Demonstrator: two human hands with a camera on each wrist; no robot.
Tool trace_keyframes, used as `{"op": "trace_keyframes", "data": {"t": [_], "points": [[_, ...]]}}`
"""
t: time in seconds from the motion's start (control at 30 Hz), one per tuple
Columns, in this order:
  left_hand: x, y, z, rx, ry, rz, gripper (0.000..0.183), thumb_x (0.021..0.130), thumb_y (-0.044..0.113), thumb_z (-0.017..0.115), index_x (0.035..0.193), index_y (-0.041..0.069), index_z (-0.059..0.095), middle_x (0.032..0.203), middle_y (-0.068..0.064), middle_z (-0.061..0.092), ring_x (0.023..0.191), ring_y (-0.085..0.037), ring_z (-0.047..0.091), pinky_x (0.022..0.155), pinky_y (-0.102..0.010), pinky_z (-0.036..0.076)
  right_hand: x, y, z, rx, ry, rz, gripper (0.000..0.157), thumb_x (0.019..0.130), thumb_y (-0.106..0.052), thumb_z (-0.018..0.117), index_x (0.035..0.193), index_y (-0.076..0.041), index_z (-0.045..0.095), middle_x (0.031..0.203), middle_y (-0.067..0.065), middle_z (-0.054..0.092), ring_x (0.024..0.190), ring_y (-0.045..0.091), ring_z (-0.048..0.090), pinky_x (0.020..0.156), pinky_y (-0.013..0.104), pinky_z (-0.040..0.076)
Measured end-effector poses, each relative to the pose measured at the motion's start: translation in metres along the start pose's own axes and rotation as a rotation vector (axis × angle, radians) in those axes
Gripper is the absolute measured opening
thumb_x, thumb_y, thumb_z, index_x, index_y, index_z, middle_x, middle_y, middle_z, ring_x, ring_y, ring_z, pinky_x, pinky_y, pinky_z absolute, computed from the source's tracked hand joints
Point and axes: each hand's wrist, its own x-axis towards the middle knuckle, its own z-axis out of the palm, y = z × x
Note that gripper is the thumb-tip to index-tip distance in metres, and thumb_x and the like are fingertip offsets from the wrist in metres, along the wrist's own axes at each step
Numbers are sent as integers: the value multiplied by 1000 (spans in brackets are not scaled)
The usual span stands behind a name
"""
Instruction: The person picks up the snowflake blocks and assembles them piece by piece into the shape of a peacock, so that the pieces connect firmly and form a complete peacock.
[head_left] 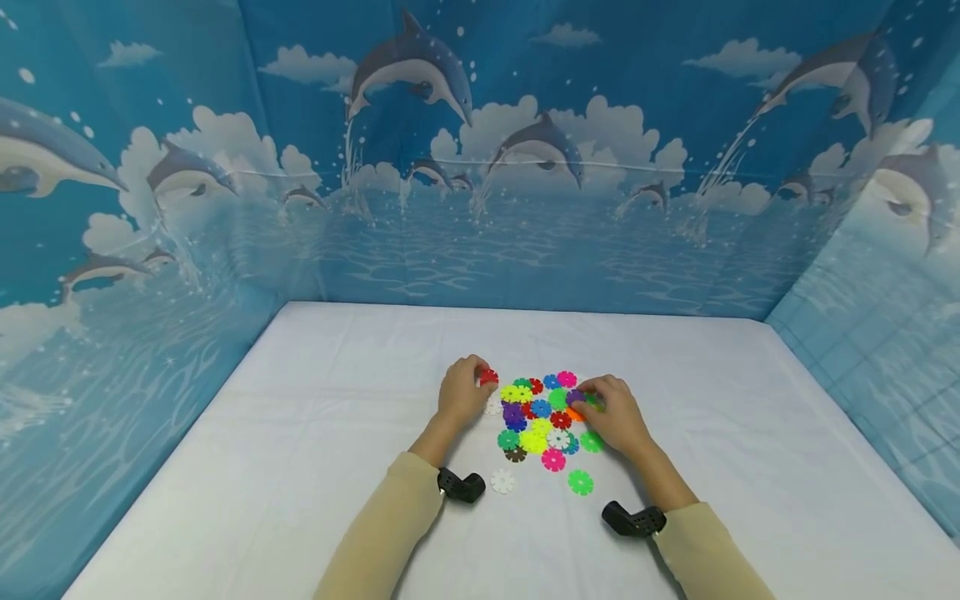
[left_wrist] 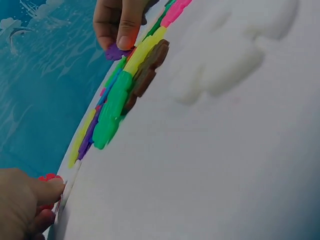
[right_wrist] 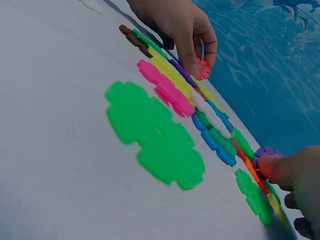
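Between its thumb and fingers, my left hand pinches a red notched plastic disc at the left side of a colourful pile. My right hand pinches a purple notched disc at the pile's right side. In the right wrist view the purple disc stands up from the thumb tip, and the red disc shows under the other hand. Yellow discs, a blue disc and several others lie overlapping between both hands.
Nearer to me, a white disc and a green disc lie apart from the pile. A pink disc borders its front. The white-covered table meets a blue dolphin-print curtain at the back and sides.
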Motion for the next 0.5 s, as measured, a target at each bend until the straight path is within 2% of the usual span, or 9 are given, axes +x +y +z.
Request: {"op": "trace_keyframes", "data": {"t": [0.17,0.27,0.4,0.5], "points": [[-4,2,-5,-112,-16,14,13,93,9,66,103,8,58,93,-6,64,79,-19,57,76,-33,52,0,-7,-3,94,-18,40,16,91,-11,70,100,-1,61,85,8,63,79,24,55,74,33,50],[-11,5,-11,-243,-31,2,10,94,8,65,102,8,59,90,-5,65,76,-16,59,72,-29,52,0,-16,-5,138,-35,40,15,91,-13,70,96,-2,60,81,5,65,74,20,55,67,25,48],[-24,12,-22,-440,-87,-55,12,94,11,67,102,5,60,87,-5,69,78,-15,65,70,-27,55,-2,-35,-7,255,-88,26,18,93,-14,69,95,-1,57,79,6,68,72,20,60,65,21,50],[-34,17,-30,-534,-157,-94,14,93,11,67,103,4,61,87,-5,71,80,-17,67,71,-27,54,-4,-51,-6,364,-134,21,19,94,-13,67,97,2,56,81,11,69,73,22,65,68,20,53]]}}
